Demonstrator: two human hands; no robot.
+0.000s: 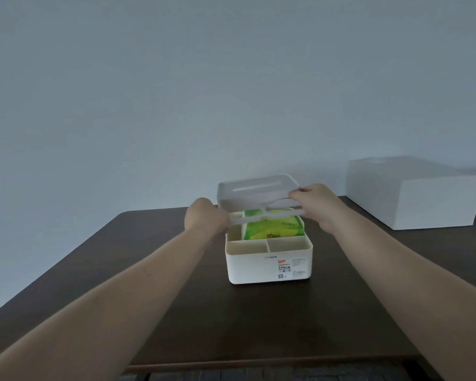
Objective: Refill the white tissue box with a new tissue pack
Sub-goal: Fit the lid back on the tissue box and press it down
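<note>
A white tissue box (267, 266) with front compartments stands in the middle of a dark table. A green tissue pack (270, 229) lies inside its rear section. The box's white lid (256, 192), with a slot in its top, hovers tilted just above the box. My left hand (205, 217) grips the lid's left front edge. My right hand (316, 200) grips its right front edge. The lid hides the back of the pack.
The dark wooden table (149, 284) runs up to a plain wall. A large white box (412, 192) sits at the back right. The table's front edge is near the bottom of the view.
</note>
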